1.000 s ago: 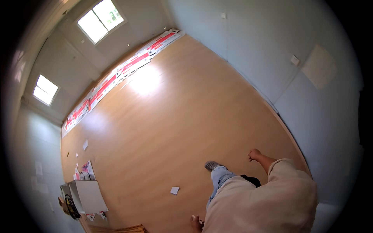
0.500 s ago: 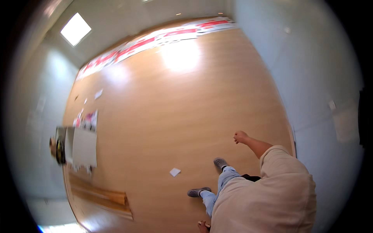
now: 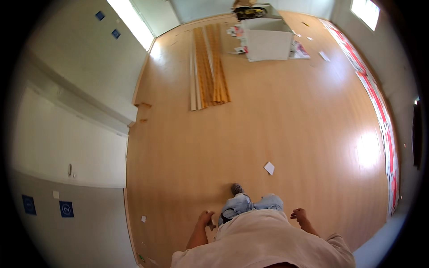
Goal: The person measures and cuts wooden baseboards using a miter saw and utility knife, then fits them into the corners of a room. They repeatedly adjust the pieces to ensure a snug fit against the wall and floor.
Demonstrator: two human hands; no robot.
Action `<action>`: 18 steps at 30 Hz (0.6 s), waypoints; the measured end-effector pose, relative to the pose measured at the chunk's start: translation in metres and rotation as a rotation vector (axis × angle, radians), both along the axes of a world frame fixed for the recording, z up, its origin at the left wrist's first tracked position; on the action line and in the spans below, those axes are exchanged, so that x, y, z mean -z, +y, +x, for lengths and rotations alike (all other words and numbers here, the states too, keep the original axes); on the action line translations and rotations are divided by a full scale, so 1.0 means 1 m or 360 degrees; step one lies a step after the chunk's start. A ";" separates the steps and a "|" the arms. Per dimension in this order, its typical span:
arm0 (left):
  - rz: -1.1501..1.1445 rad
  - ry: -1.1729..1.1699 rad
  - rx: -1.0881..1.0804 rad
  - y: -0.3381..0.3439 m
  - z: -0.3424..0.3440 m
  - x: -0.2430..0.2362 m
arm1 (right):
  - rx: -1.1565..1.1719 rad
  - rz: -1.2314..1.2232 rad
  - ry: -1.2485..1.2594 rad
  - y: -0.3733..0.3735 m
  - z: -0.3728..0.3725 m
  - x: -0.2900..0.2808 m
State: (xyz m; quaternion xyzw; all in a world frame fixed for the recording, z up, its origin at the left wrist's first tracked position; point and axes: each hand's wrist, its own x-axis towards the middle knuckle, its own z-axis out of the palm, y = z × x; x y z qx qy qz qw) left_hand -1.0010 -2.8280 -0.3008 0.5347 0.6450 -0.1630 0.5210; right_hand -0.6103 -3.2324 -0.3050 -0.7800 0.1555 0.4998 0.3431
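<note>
My left hand (image 3: 205,218) is by my left thigh, its fingers closed around a small, pale brownish thing (image 3: 212,227) whose kind I cannot make out. Low on the other side, my right hand (image 3: 299,214) hangs beside my hip with its fingers curled in and nothing visible in them. Below me are my light blue jeans (image 3: 268,203) and one grey shoe (image 3: 237,189), set forward on the wood-look floor (image 3: 201,152). On the floor ahead and slightly right lies a small white square piece (image 3: 268,168).
Long wood-coloured strips (image 3: 210,71) lie ahead. Behind them, a pale box-like cabinet (image 3: 268,42) carries a dark and yellow item (image 3: 250,12). Red-and-white sheeting (image 3: 373,94) lines the right wall. On the left stands a white door (image 3: 67,138); a bright doorway (image 3: 134,22) opens farther off.
My view has swung left, bringing the strips and cabinet ahead and the door into sight. My right arm, stretched forward before, now hangs by my hip. The left hand shows more fully.
</note>
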 end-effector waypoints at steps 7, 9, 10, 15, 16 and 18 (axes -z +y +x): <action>0.0091 -0.0132 -0.0351 0.128 0.030 -0.010 | -0.0184 0.0339 -0.0211 0.158 0.080 0.004; 0.0081 -0.0108 -0.0415 0.155 0.032 -0.004 | -0.0225 0.0432 -0.0264 0.197 0.112 0.011; 0.0062 -0.0082 -0.0449 0.164 0.034 -0.006 | -0.0294 0.0297 -0.0239 0.223 0.127 0.003; -0.0096 0.0046 -0.0577 0.232 0.083 -0.031 | -0.0230 0.0073 -0.0148 0.316 0.218 0.055; -0.0131 0.0049 -0.0600 0.238 0.086 -0.041 | -0.0141 0.0004 -0.0108 0.342 0.230 0.057; -0.0174 0.0050 -0.0659 0.256 0.088 -0.062 | -0.0174 -0.0119 -0.0092 0.415 0.252 0.054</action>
